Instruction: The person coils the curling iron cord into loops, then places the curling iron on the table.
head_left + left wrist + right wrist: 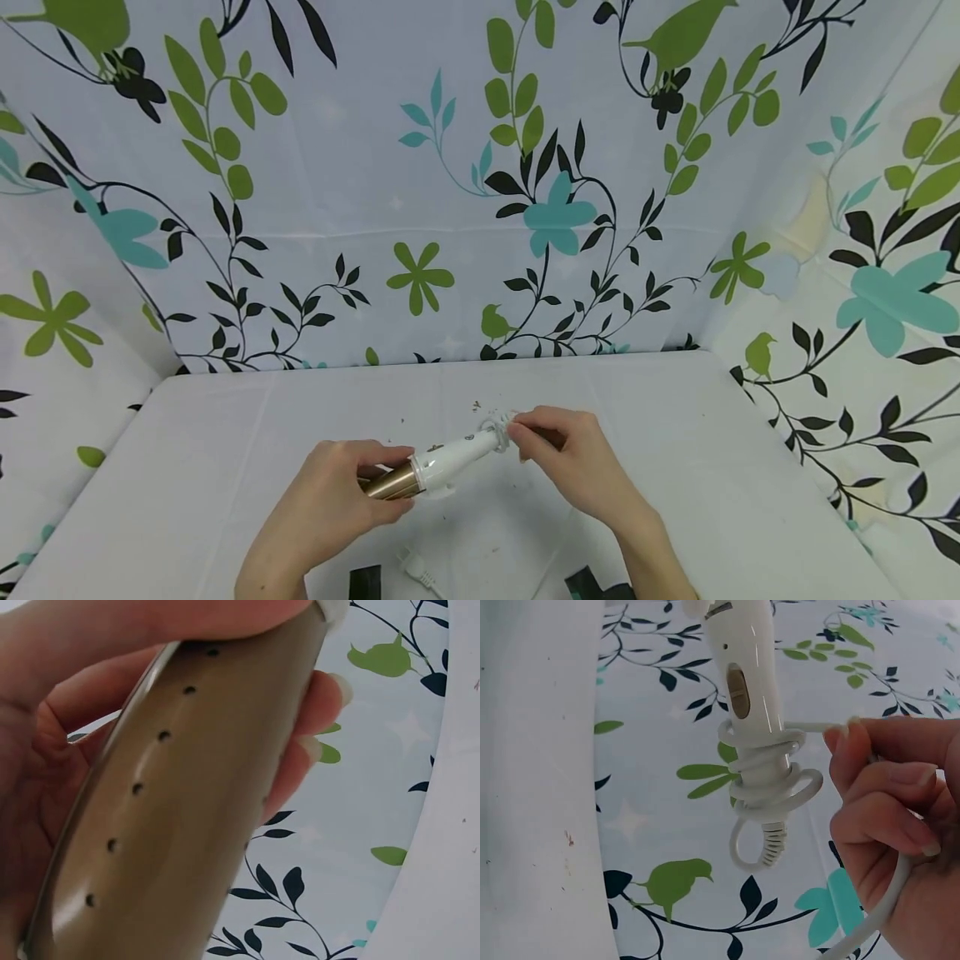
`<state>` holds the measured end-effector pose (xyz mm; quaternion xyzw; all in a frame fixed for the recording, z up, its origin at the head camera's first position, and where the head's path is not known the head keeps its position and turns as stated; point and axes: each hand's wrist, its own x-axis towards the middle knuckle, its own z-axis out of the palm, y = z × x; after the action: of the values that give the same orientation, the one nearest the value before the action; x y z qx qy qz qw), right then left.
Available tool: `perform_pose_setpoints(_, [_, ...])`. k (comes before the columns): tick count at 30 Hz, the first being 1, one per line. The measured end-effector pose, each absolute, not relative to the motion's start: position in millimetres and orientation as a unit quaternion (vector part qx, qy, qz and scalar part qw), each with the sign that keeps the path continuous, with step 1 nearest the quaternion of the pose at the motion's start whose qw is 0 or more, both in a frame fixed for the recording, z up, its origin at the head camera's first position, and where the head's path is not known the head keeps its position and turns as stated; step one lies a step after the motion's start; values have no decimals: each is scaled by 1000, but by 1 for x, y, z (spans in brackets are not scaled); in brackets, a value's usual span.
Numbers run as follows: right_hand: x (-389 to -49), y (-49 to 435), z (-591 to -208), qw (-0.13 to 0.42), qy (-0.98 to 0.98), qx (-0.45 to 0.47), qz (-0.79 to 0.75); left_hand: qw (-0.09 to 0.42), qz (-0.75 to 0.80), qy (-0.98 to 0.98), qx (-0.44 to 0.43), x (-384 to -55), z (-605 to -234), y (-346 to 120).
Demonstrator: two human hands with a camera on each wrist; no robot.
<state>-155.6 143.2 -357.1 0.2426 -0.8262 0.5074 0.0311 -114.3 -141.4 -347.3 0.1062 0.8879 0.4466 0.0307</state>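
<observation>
Gold-and-white styling wand (453,457) sits between two hands: left hand (337,492) curled round the gold barrel, right hand (577,454) mostly closed, pinching the white cord (810,727) that's looped round the wand's handle end. White table (225,433) under the wand, plug (411,560) lying on its near side, leafy printed cloth (337,175) behind it.

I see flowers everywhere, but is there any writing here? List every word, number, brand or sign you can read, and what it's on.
No words, numbers or brands can be read.
White handle: small brownish marks, too small to make out.
Gold section: a row of dark dots, no lettering visible.
Cord: no lettering visible.
Plug: too small to tell.
Patterned cloth: only plants and birds, no lettering visible.
</observation>
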Motion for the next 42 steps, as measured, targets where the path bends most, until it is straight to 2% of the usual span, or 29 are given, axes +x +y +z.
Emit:
perform_pose_setpoints(5, [-157,145,-358,-51,-807,293,510,-7,430,896,109,-115,-346,-142])
perform_pose_setpoints(12, [-162,152,-360,-158,-776,334,512,-25,434,898,71,-112,-343,-143])
perform_pose_setpoints(18, [-169,154,-371,-248,-732,354,526,-51,439,892,95,-108,-342,-143])
perform_pose_setpoints(21, [-173,152,-378,-267,-725,366,518,-67,446,885,117,-106,-341,-142])
perform_pose_setpoints(30, [-178,153,-387,-237,-760,342,499,-103,463,862,180,-104,-345,-144])
perform_pose_setpoints(34, [-180,153,-387,-186,-779,332,499,-109,471,850,207,-104,-345,-144])
perform_pose_setpoints(38, [-183,155,-387,-124,-808,301,492,-101,477,844,222,-103,-344,-144])
perform_pose_setpoints(42, [-184,158,-387,-125,-810,279,501,-80,483,843,221,-101,-342,-147])
